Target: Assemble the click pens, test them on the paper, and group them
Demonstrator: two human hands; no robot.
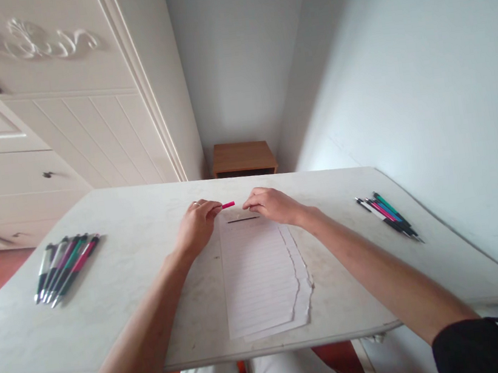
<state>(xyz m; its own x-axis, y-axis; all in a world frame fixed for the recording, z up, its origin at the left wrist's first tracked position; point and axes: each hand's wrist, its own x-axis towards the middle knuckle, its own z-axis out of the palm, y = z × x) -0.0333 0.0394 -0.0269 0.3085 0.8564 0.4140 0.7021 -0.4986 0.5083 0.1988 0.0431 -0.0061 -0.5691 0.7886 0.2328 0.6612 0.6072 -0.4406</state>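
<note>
My left hand (199, 222) is closed in a pinch on a short pink tube (228, 204) that looks like a pen barrel; its end points right. Facing it across a small gap, my right hand (274, 203) has thumb and fingers pressed together. Whatever is in them, if anything, is too small to make out. Below the hands, a thin dark stick (243, 219), like a pen refill, lies across the top of the lined paper (258, 271). The sheets have torn right edges and overlap.
Several click pens (67, 268) lie bunched at the table's left. Another group of pens (388, 217) lies at the right, near the wall (425, 96). The white table (156, 321) has a cream cabinet (86, 134) beyond its left side and a brown wooden box (244, 156) behind.
</note>
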